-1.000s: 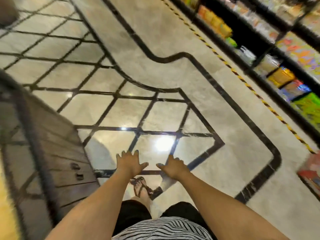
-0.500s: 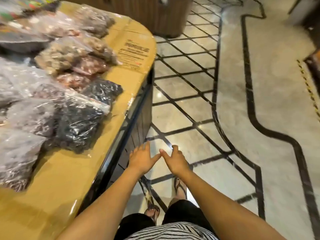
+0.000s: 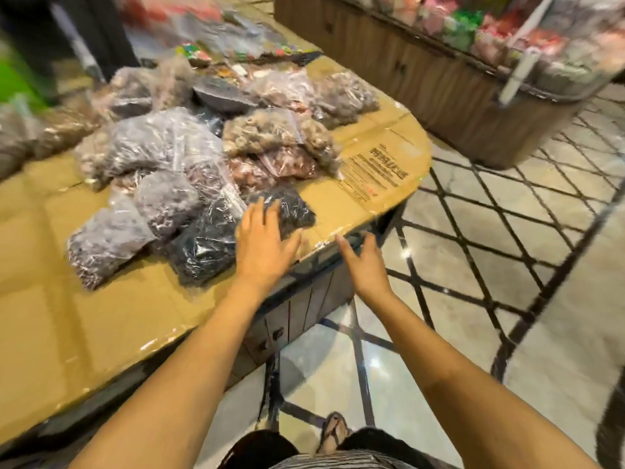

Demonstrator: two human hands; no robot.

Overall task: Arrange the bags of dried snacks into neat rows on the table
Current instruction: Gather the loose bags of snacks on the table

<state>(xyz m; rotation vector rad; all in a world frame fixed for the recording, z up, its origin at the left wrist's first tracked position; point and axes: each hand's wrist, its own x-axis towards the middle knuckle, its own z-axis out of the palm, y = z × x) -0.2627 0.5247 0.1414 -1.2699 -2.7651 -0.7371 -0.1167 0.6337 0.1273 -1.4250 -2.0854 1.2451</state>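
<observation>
Cardboard-covered table (image 3: 84,333) bears blurred, unreadable black print (image 3: 378,170) beside heaped snack bags (image 3: 162,143).

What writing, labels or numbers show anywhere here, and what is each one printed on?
No text here is sharp enough to quote.
Cardboard sheet: a black printed block with a bolder heading line above smaller lines, too blurred to read.
Clear snack bags: no label visible.
Packets in the wooden display stand: colourful, too blurred to read.
</observation>
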